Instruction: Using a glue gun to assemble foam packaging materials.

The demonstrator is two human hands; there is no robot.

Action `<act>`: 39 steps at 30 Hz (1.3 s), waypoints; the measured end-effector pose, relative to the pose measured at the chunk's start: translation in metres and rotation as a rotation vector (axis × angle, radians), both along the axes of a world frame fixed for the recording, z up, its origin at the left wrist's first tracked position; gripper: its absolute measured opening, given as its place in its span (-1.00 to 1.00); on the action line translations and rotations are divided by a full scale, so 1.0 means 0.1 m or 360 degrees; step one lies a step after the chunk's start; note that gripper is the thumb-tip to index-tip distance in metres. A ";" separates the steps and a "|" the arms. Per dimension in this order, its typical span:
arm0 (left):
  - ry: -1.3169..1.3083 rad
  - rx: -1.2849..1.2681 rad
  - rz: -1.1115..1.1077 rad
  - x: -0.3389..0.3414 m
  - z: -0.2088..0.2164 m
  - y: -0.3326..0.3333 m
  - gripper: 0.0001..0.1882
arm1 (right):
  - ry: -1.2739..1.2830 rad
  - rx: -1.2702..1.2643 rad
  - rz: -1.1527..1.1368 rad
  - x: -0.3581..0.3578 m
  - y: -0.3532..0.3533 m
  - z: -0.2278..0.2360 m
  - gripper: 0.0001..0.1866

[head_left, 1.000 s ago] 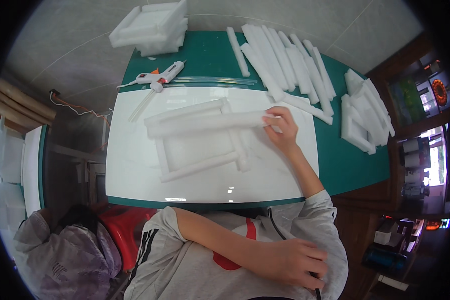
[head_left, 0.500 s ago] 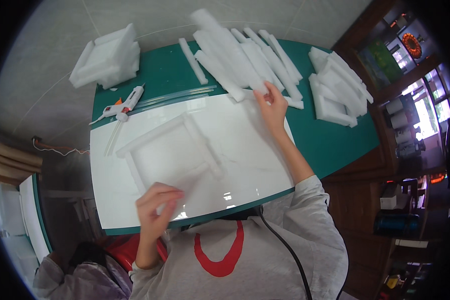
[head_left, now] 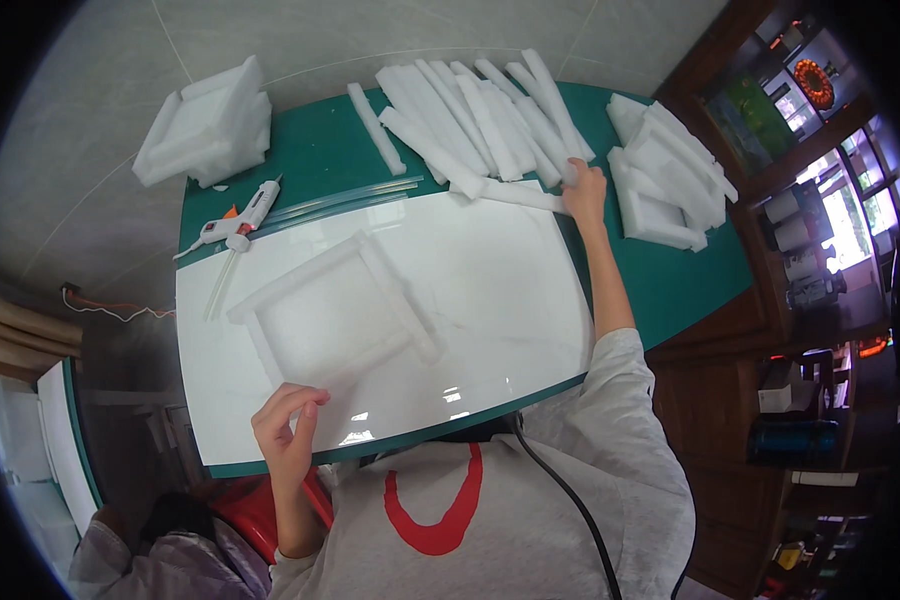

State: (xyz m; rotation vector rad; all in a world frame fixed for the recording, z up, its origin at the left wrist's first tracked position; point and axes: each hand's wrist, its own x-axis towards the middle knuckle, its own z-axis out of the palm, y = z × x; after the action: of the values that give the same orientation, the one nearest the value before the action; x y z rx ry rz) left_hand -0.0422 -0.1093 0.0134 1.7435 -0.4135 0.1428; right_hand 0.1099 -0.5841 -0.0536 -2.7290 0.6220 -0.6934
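My right hand [head_left: 586, 193] reaches to the far right of the table, its fingers closed on the end of a white foam strip [head_left: 570, 174] at the edge of a loose pile of such strips [head_left: 490, 125]. Another foam strip [head_left: 523, 195] lies crosswise just left of that hand. Near the front left edge hovers my left hand [head_left: 288, 430], fingers loosely curved and thumb apart, holding nothing. Beyond it, a square foam frame [head_left: 390, 290] with raised sides lies on the glossy white board [head_left: 510, 300].
A white glue gun [head_left: 255, 213] and clear glue sticks [head_left: 340, 203] lie at the board's far left. Stacked foam frames [head_left: 205, 120] stand at the far left corner, more foam pieces [head_left: 670, 175] at the right. A green mat [head_left: 660, 290] covers the table. Another person's sleeve [head_left: 170, 560] shows lower left.
My right hand has moved right along the foam pile; the strip that was raised and blurred now lies with the others. My left hand has drawn slightly back and left.
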 end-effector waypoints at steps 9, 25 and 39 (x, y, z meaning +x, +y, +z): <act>-0.0044 -0.0001 0.0461 0.13 -0.15 0.35 -0.79 | -0.0696 0.0499 0.1179 -0.39 1.02 0.63 -0.60; -0.0047 0.0068 0.0604 0.33 -0.30 0.40 -0.66 | -0.0018 0.0594 0.2045 -0.42 1.98 0.51 -0.68; -0.0003 -0.0042 0.0590 0.28 -0.38 0.44 -0.73 | -0.0002 0.1064 0.1959 -0.47 1.85 0.58 -0.70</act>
State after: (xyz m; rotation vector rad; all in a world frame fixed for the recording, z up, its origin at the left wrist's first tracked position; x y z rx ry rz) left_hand -0.0141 -0.0651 -0.0245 1.7797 -0.0847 0.4131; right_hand 0.0629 -0.3988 0.0041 -1.9140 -0.7062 -0.1063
